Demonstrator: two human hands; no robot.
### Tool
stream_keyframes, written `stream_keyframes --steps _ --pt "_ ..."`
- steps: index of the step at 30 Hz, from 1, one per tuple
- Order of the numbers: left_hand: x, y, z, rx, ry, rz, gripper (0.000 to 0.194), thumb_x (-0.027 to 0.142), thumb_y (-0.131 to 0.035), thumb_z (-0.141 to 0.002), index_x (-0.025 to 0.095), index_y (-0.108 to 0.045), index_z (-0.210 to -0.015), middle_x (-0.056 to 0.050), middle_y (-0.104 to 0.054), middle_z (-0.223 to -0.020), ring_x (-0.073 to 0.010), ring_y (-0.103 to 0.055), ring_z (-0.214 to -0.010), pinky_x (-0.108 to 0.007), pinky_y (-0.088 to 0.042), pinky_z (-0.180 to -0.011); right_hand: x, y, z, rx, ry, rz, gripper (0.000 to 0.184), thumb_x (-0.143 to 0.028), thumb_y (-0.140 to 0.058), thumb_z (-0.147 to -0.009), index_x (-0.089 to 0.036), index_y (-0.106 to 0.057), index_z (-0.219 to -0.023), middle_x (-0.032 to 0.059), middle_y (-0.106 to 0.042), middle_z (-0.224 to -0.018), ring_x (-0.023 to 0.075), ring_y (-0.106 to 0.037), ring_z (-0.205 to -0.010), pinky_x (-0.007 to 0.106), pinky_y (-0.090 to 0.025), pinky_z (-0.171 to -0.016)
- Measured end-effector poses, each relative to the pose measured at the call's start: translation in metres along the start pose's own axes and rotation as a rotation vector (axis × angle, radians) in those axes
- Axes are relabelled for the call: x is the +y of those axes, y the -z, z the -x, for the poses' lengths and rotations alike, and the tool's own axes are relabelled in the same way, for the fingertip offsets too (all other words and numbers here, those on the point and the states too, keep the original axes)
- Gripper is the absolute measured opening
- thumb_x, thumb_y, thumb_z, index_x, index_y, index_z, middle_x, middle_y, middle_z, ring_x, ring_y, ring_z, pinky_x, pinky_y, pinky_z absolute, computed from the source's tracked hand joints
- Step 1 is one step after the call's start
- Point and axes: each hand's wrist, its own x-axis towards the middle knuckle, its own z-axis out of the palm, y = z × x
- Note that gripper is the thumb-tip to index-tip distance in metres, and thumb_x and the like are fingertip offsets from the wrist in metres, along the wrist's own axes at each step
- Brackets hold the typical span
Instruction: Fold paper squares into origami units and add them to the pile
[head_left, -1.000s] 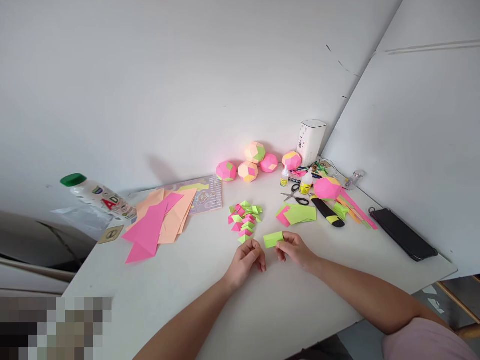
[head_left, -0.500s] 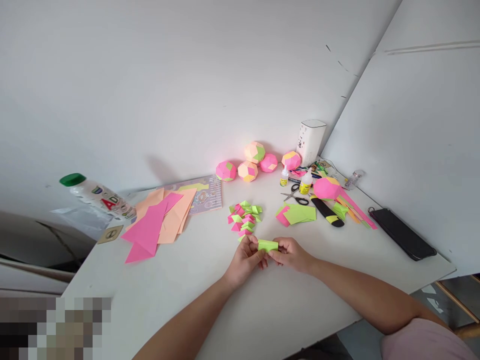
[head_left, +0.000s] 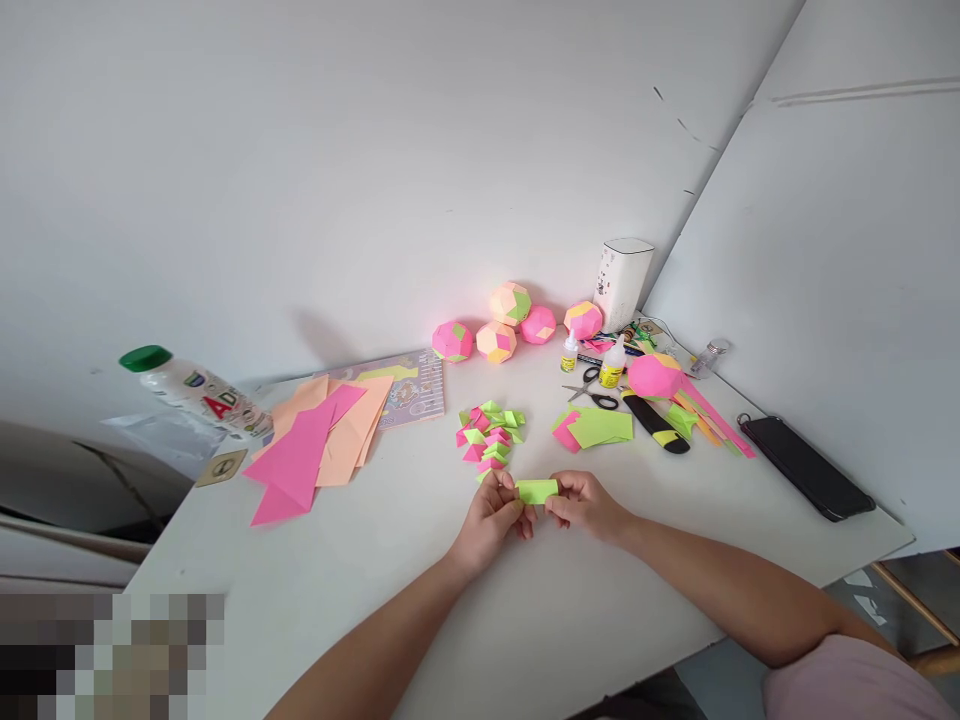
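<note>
A small folded piece of green paper (head_left: pixel 538 491) is pinched between my two hands, just above the white table. My left hand (head_left: pixel 491 520) grips its left end, thumb in front. At the right end, my right hand (head_left: pixel 589 505) holds it between thumb and fingers. Directly beyond my left hand lies a heap of small folded pink and green paper pieces (head_left: pixel 491 435). Flat green paper sheets (head_left: pixel 604 427) with a pink one beneath them rest a little past my right hand.
Several paper balls (head_left: pixel 496 342) sit along the wall. Scissors (head_left: pixel 592 390), a glue bottle (head_left: pixel 612 367) and a black-and-yellow cutter (head_left: pixel 654 422) lie at the right, near a black pouch (head_left: pixel 806 467). Leftward are pink and peach sheets (head_left: pixel 292 465) and a green-capped bottle (head_left: pixel 199 390).
My right thumb has slid toward the right end of the green paper, so more of its front face shows. Both hands stay in nearly the same place.
</note>
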Motion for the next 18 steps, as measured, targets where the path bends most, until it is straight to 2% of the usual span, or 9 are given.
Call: stream_keyframes --steps 6,12,15,18 --pt "-0.0002 -0.0003 -0.0004 0.036 -0.023 0.021 0.022 0.023 -0.055 -0.076 0.021 -0.032 -0.077 0.003 -0.062 -0.059 -0.0115 -0.056 -0.044 -0.022 -0.040 -0.045 -0.0016 -0.0013 0.0002 0.017 0.001 -0.016 0.010 -0.019 -0.054 -0.072 -0.014 -0.054 -0.063 -0.0024 -0.051 -0.053 0.0094 -0.048 -0.049 0.021 -0.038 -0.046" --pt "-0.0035 0.0023 -0.0018 0.058 -0.038 0.044 0.016 0.019 -0.053 -0.075 0.020 -0.037 -0.073 0.002 -0.061 -0.059 -0.0108 -0.055 -0.044 -0.022 -0.041 -0.045 -0.0033 -0.0013 0.0000 0.042 0.039 -0.039 0.012 -0.016 -0.052 -0.071 -0.016 -0.051 -0.058 -0.0038 -0.048 -0.048 0.0095 -0.047 -0.046 0.021 -0.036 -0.044" --pt "-0.0071 0.0049 -0.0032 0.083 -0.050 0.072 0.011 0.017 -0.051 -0.076 0.019 -0.040 -0.073 0.002 -0.061 -0.058 -0.0101 -0.053 -0.043 -0.022 -0.042 -0.044 -0.0046 0.0001 0.0017 0.039 0.109 -0.071 0.015 -0.015 -0.047 -0.073 -0.017 -0.047 -0.059 -0.0029 -0.049 -0.055 0.0087 -0.047 -0.045 0.022 -0.036 -0.044" --pt "-0.0091 0.0066 -0.0046 0.108 -0.061 0.094 0.007 0.018 -0.051 -0.076 0.019 -0.044 -0.076 0.002 -0.060 -0.058 -0.0097 -0.051 -0.042 -0.023 -0.042 -0.043 -0.0046 0.0006 0.0042 0.061 0.251 -0.046 0.013 -0.015 -0.044 -0.077 -0.017 -0.045 -0.065 -0.0002 -0.051 -0.072 0.0072 -0.046 -0.048 0.023 -0.038 -0.047"
